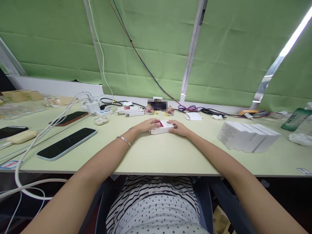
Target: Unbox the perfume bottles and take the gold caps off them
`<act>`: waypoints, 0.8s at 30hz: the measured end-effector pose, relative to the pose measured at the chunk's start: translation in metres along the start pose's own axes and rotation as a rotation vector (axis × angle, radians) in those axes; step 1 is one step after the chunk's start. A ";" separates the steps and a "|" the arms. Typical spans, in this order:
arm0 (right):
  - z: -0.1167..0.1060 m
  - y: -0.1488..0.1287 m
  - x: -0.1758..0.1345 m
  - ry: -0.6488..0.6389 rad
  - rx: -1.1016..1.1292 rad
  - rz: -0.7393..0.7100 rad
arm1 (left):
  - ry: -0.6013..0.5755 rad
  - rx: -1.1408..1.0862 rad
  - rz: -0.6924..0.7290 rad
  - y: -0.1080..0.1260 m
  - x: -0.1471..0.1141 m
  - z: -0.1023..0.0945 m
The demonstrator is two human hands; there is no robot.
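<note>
Between my two hands a small white box (162,129) with a dark red picture on its top rests on the pale table. My left hand (148,124) grips its left end, with the fingers over the top. At the right end, my right hand (179,127) holds the box with bent fingers. Just behind it stands a dark, blurred-out object (157,104) flanked by round pinkish items (149,110). Flat white boxes (130,110) lie in a small pile behind my left hand.
On the right several white boxes (247,136) stand in a row near a green bottle (296,118). To the left lie a phone (67,144), a reddish-cased phone (70,118), a charger block (91,106) and white cables (36,139). A folded white paper (194,116) sits at the back.
</note>
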State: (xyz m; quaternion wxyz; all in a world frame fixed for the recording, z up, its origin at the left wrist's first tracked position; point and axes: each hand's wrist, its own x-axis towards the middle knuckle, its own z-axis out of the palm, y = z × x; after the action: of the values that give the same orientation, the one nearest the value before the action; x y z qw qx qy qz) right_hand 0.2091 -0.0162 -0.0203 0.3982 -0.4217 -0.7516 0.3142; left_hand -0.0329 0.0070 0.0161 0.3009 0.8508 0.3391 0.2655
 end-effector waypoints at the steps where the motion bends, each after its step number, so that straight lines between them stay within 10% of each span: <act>1: -0.001 0.001 0.001 0.015 0.001 0.003 | 0.021 -0.034 0.007 -0.001 0.001 0.000; 11: 0.000 0.011 0.012 0.061 -0.085 0.142 | 0.210 -0.075 0.142 0.014 0.007 0.013; 24: -0.037 0.028 0.011 0.419 -0.824 0.447 | 0.593 0.281 -0.246 -0.005 0.009 0.000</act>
State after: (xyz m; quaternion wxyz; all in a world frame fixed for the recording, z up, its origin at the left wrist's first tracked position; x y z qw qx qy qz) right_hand 0.2479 0.0106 -0.0212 0.2642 -0.7478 -0.6087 -0.0220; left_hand -0.0292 0.0169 0.0145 0.0992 0.7226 0.5450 0.4135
